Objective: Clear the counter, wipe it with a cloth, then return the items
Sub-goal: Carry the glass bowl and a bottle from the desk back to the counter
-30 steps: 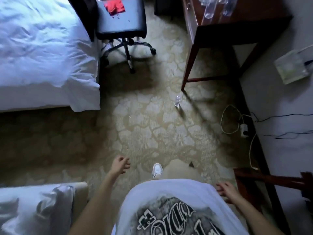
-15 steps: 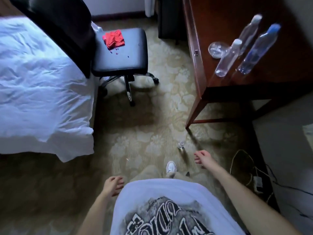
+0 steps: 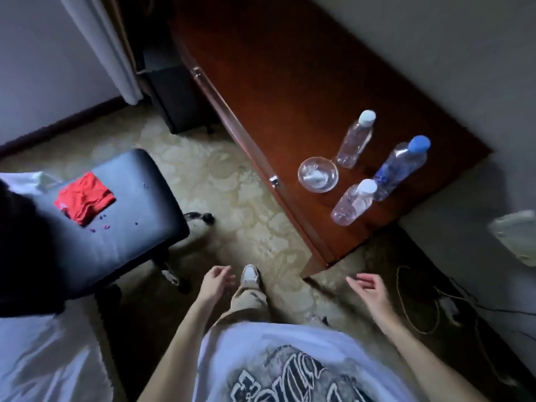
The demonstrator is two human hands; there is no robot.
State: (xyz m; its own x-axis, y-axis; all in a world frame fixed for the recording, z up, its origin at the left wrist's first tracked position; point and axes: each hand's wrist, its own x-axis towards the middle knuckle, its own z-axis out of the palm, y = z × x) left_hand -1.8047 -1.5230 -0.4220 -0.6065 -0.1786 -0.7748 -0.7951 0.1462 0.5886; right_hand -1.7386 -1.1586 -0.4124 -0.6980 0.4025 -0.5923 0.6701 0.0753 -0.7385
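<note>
Cloth (image 3: 84,197) on chair (image 3: 121,227) | hands (image 3: 216,281) empty, well apart from it

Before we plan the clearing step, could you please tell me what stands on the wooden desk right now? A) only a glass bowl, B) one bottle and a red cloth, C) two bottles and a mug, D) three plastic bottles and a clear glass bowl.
D: the wooden desk carries three plastic bottles, two white-capped and one blue-capped, beside a clear glass bowl; the red cloth lies on the chair instead.
</note>
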